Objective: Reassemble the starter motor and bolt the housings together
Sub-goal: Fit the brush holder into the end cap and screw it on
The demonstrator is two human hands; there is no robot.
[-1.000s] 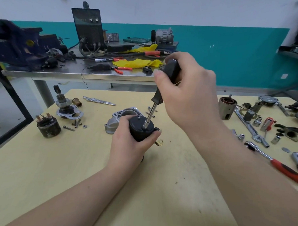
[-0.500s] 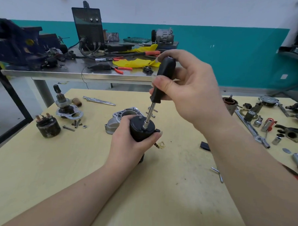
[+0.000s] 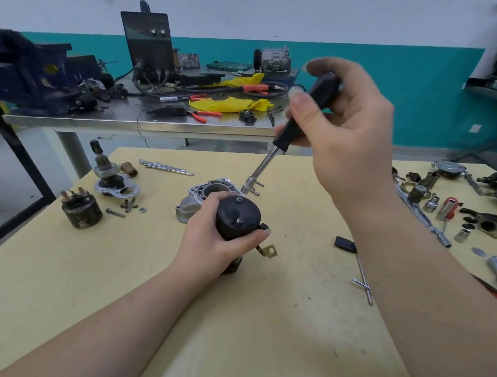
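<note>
Motor housing [image 3: 238, 218] in left hand [image 3: 210, 243], mid-table [image 3: 66, 280].

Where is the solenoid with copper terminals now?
In the head view, the solenoid stands on the wooden table's left side, just before the pinion gear assembly.

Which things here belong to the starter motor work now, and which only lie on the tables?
In use:
- motor body, held by left hand
- nut driver, held by right hand
- grey housing
- solenoid
- pinion shaft

Lying about:
- yellow cloth
- pliers
- welder
- ratchet
</note>
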